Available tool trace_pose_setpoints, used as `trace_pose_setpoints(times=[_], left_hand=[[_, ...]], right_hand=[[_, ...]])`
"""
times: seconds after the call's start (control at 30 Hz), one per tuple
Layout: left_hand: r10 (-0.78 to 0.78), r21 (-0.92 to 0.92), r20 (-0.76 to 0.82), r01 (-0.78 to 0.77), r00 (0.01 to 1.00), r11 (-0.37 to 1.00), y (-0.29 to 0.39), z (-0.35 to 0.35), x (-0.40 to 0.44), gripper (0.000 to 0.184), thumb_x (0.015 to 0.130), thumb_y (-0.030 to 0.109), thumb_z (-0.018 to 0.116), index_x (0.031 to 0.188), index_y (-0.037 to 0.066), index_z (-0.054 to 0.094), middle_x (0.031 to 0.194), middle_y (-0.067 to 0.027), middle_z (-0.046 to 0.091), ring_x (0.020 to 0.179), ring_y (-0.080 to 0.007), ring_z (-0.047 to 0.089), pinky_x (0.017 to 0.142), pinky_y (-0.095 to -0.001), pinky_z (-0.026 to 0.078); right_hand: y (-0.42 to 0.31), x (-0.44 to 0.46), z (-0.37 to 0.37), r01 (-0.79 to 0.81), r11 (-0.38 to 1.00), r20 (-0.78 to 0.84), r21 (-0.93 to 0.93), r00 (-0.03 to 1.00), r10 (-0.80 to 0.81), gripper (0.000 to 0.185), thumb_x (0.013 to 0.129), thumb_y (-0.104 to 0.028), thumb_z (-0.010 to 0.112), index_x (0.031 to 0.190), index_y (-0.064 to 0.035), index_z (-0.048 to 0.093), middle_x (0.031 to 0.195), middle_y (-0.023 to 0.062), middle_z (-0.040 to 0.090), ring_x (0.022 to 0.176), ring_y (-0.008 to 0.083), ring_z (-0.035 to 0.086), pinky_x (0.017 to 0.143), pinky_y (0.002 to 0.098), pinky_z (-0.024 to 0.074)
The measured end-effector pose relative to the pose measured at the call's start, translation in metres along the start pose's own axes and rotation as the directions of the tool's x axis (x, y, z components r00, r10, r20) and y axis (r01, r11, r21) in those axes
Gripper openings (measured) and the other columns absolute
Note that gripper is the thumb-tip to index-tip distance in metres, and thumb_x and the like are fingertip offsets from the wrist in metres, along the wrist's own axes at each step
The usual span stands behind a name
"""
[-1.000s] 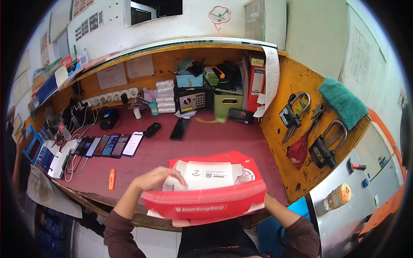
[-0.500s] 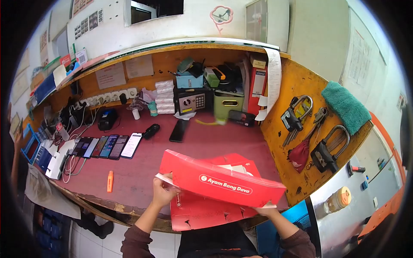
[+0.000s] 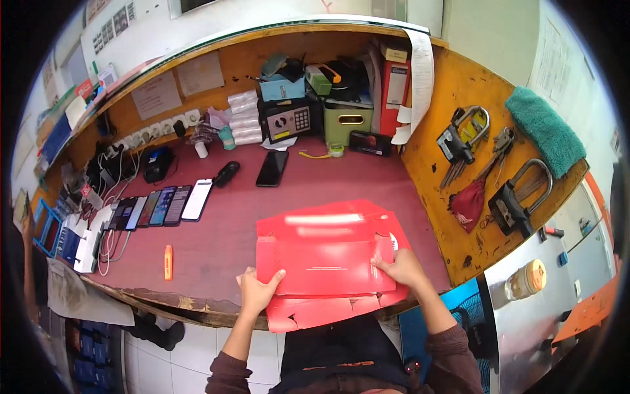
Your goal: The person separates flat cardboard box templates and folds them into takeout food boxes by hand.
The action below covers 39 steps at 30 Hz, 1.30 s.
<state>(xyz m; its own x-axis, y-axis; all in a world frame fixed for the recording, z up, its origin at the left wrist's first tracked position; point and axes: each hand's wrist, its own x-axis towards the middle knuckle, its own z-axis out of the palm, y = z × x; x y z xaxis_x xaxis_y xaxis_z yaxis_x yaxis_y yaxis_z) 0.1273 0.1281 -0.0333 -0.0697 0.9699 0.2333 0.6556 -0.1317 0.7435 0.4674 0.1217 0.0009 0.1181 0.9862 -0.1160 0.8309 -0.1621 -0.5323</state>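
In the head view, I see the person at a table (image 3: 216, 262) with a dark red top, both hands on a flat red cardboard (image 3: 325, 256). This cardboard lies at the near edge of the table, in front of the person's body, and more red cardboard (image 3: 308, 314) shows from under it, reaching over the table edge. The left hand (image 3: 258, 289) is closed on the left side of the upper piece, with the thumb lying on top. The right hand (image 3: 401, 268) holds it at the right side, also with the thumb on top; the other fingers of this hand are partly hidden, so I cannot tell how they press.

To the left, an orange marker (image 3: 168, 262) lies well apart from the cardboard. Behind the marker is a row of phones (image 3: 177, 205), side by side, and one black phone (image 3: 272, 169) lies alone, farther back. At the back stand a small safe (image 3: 289, 123) and, just beside it, a green box (image 3: 348, 125); a roll of tape (image 3: 335, 150) is in front of the box. On the yellow wooden side at the right hang two padlocks (image 3: 518, 207) and a green towel (image 3: 548, 131). At the far left, another person's arm (image 3: 28, 243) is visible.
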Motion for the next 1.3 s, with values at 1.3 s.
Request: trace_pose_setpoints(times=[1.3], left_hand=[[0.704,-0.371,0.114,-0.628,0.701,0.685,0.030,-0.054,0.069,0.093,0.057,0.065,0.071,0.123,0.003,0.050,0.116,-0.0164,0.056,0.110,-0.0316,0.052,0.096,-0.0388,0.038]], right_hand=[[0.027,-0.021,0.001,0.526,0.569,-0.396,0.632,0.851,-0.346,0.032,0.076,-0.023,0.073,0.092,0.0018,0.063,0.085,0.0093,0.066,0.079,0.0151,0.062,0.072,0.0304,0.0490]])
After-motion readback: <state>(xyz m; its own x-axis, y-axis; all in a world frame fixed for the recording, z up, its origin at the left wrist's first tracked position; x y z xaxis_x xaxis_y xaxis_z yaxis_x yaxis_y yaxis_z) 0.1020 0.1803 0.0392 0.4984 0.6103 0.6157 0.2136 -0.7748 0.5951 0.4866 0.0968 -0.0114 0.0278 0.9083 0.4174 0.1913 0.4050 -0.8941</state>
